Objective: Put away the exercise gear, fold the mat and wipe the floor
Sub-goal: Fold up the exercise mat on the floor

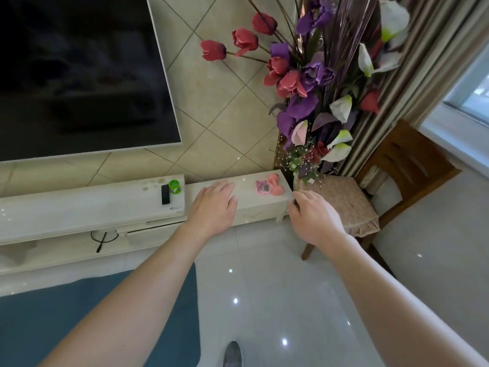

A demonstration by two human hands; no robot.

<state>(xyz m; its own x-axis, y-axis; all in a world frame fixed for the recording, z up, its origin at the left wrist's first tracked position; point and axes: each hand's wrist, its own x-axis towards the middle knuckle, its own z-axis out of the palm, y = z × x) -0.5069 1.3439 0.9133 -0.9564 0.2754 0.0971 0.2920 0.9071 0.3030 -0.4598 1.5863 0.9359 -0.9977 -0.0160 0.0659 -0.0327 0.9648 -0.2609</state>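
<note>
At six o'clock, nearest the camera, the toe of a grey slipper (pixel 231 354) is showing on the glossy white floor (pixel 277 300). A blue mat (pixel 105 313) is lying flat at seven o'clock, with its far edge running close along the foot of the cabinet.

Both bare forearms are reaching forward from the bottom corners. The left hand (pixel 214 205) is spreading palm down with straight, relaxed fingers over the lower end section of the pale TV cabinet (pixel 79 210); whether it is touching the top cannot be told. The right hand (pixel 312 218) is hanging at the cabinet's right corner, at four o'clock from the dumbbell, with fingers loosely bent and nothing seen in them.

Between the two hands and a little farther on, a pink dumbbell (pixel 276 185) is lying on that lower section, and a small pink bundle (pixel 262 187), too small to make out, is lying against its nine o'clock side. On the taller section, at nine o'clock from the left hand, a black remote (pixel 165 194) is lying beside a green tub (pixel 174 186).

At three o'clock a wooden chair (pixel 404 165) with a beige seat cover is standing just beside the cabinet end. Behind it, at one o'clock, a tall bunch of red, purple and white flowers (pixel 312 83) is rising against a striped curtain (pixel 428 75). A dark television (pixel 79 70) is filling the view from ten to eleven o'clock.
</note>
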